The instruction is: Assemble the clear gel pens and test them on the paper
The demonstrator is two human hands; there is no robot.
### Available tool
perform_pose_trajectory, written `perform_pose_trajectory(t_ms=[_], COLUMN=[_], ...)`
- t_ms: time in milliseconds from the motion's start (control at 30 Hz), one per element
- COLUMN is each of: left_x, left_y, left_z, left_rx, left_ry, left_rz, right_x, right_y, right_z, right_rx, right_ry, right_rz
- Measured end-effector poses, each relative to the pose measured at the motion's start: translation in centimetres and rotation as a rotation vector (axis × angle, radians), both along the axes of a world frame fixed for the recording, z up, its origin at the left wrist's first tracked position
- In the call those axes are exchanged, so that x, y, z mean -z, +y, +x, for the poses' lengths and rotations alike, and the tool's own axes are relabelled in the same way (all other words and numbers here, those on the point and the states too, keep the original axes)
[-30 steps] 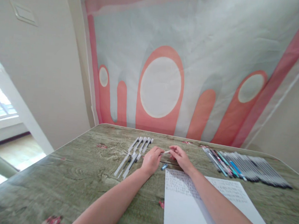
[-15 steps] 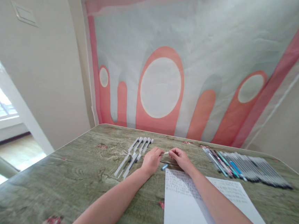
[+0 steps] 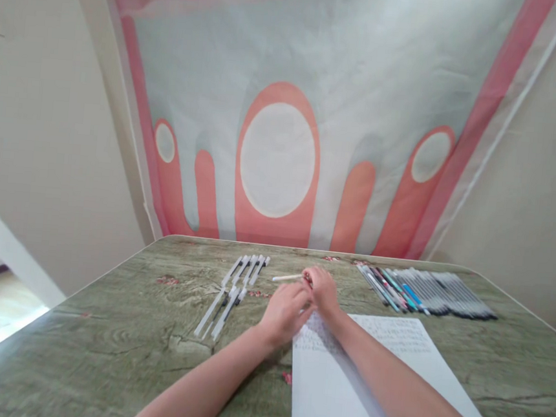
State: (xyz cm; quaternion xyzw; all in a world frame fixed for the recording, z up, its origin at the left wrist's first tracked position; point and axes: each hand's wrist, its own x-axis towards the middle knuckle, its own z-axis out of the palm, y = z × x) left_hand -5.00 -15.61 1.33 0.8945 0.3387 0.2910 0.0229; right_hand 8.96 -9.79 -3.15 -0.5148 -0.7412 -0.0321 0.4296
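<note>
My right hand point(image 3: 322, 293) is closed around a slim white pen point(image 3: 286, 277), whose pale length sticks out to the left from the fingers. Just in front and below, my left hand point(image 3: 284, 311) has its fingers bent and drawn together by the top left corner of a written sheet of paper point(image 3: 355, 384). What the left fingertips hold, if anything, is hidden. To the left lie several clear pen parts with black ends point(image 3: 246, 269), and more of them point(image 3: 217, 312) slant below.
On the right lies a row of grey pens point(image 3: 445, 294), beside several coloured pens point(image 3: 400, 290). The wood-patterned table point(image 3: 124, 344) reaches back to a wall sheet with pink shapes point(image 3: 271, 227).
The view has turned to the right. My hands have come together, and the white pen now points out leftward from my right hand. The small blue cap on the table is now hidden near my left hand.
</note>
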Motion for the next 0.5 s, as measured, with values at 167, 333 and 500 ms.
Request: perform_pose_trajectory(t_ms=[167, 333, 500], left_x=[0.2, 0.7, 1.4], left_y=[-3.7, -4.7, -3.9], left_z=[2.9, 3.5, 3.5], left_rx=[0.343, 0.352, 0.336], left_ry=[0.225, 0.314, 0.333], left_rz=[-0.215, -0.229, -0.231], right_x=[0.1, -2.5, -4.6], right_y=[1.4, 2.7, 1.7], right_z=[1.7, 4.5, 8.6], right_rx=[0.125, 0.109, 0.118], right_ry=[0.32, 0.688, 0.945], right_rz=[-0.039, -0.11, -0.251])
